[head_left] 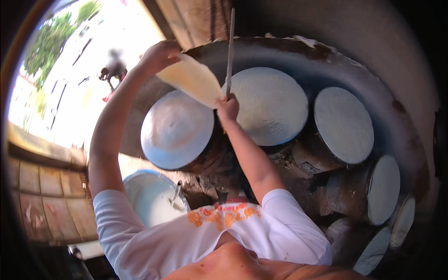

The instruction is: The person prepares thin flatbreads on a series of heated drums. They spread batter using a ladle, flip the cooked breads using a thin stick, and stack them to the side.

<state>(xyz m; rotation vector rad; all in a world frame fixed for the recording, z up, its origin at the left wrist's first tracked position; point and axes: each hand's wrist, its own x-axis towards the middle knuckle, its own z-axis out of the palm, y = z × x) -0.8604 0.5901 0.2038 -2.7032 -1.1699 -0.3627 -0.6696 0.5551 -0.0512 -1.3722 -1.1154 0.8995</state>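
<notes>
A thin, pale round flatbread (193,79) is stretched in the air between my two hands. My left hand (163,55) is closed on its far left edge. Its near right corner meets my right hand (227,108), whose fingers are wrapped round a long, thin, blade-like tool (230,51) pointing up. Below the flatbread lies a bare, shiny round griddle (177,128). Beside it, to the right, a larger griddle (265,106) carries a spread of pale batter. Part of the bare griddle's far edge is hidden behind the flatbread.
A bucket of white batter (156,198) with a metal ladle (176,192) in it stands at the near left. More batter-coated griddles (344,125) curve round to the right, inside a raised rim (387,88). A tiled surface (49,198) and a bright opening lie left.
</notes>
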